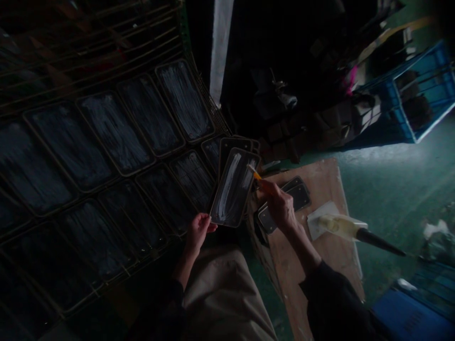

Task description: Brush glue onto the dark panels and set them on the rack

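Dark and streaked with white, the flat rounded-corner panel stands tilted in front of the person, its long axis running up and away from the left hand that pinches it at its lower near corner. That hand is closed on the edge only, thumb and fingers nipping the rim, so the whole painted face lies above and beyond the grip, leaning a little to the right. More panels of the same shape seem to sit stacked just behind it.

Across from it the right hand is closed round a small brush with an orange handle. The brush points up and to the left from that grip, its pale tip touching the panel's upper right part, at the far end from where the left hand holds. So the brush hand is the nearer one to the top of the panel, and the holding hand the nearer one to its bottom.

To the left of the holding hand a wire rack carries rows of coated panels laid side by side. Under and beyond the brush hand is a wooden board with a few dark panels lying on it, and further right a pale bottle on its side.
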Tool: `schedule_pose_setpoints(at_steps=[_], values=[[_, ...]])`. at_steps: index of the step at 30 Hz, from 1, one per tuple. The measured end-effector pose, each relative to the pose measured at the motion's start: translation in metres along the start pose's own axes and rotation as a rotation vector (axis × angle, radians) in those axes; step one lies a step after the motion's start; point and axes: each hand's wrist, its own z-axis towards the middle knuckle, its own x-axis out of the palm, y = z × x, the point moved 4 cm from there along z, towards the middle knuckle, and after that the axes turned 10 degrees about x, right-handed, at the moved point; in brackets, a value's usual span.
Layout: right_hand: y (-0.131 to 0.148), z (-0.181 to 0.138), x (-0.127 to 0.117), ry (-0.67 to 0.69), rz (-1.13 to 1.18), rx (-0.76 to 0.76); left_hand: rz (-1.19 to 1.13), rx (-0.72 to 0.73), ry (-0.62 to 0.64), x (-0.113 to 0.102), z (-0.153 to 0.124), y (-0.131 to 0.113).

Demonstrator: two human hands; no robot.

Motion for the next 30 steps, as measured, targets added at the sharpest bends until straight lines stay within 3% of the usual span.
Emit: schedule_pose_setpoints(at_steps=[3, 5, 13, 17, 23, 30], values=[[-0.005, 0.022, 0.003, -0.029, -0.052, -0.06, 0.009, 0.017, -0.002, 0.002, -0.002, -0.004], [-0.006, 0.017, 0.012, 0.013, -0.075, -0.092, 0.009, 0.02, -0.005, 0.002, -0.003, -0.005], [0.02, -0.104, 0.049, 0.25, -0.062, -0.127, -0.024, -0.015, -0.006, 0.003, -0.006, -0.003], [0.037, -0.13, 0.059, 0.326, 0.041, -0.085, -0.02, -0.016, -0.003, 0.003, -0.006, -0.004], [0.049, -0.114, 0.067, 0.382, 0.272, 0.022, 0.029, -0.005, -0.007, -0.003, -0.003, -0.001], [0.027, -0.067, 0.073, 0.351, 0.518, 0.199, 0.13, 0.027, -0.001, -0.004, -0.003, -0.008]])
